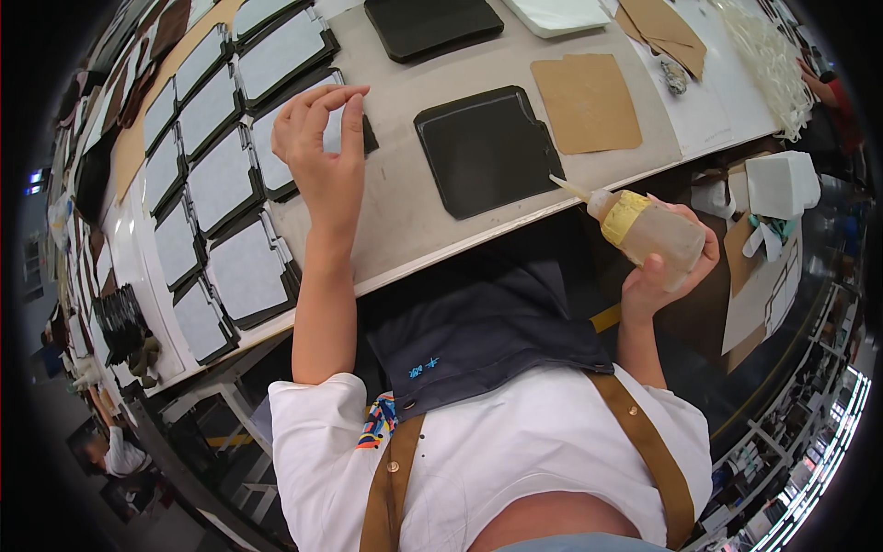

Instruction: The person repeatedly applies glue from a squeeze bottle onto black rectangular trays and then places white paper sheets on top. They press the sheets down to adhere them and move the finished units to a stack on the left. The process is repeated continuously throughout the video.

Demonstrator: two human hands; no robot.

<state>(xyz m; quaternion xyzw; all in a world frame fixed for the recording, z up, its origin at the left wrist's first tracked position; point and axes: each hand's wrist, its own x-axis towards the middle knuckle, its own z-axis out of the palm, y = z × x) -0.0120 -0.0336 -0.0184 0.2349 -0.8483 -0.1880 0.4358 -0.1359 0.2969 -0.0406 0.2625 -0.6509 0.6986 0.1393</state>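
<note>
My right hand (676, 262) is wrapped round a cloudy plastic squeeze bottle (658, 247) with yellow tape about its shoulder. Its thin nozzle points left, the tip at the right edge of a black flat panel (483, 152). A pale, wet-looking line runs along the panel's upper border. My left hand (320, 147) is raised to the left of this panel, over the nearest of the white-faced pieces. Its fingers are bent, with a gap to the thumb, and I see nothing held in it.
Rows of dark pieces with white faces (216, 129) cover the left of the table (391, 216). Farther back lie a black stack (432, 26) and a white stack (556, 14). Brown card (587, 103) lies right of the panel. Another person's hand (817, 85) is at the far right.
</note>
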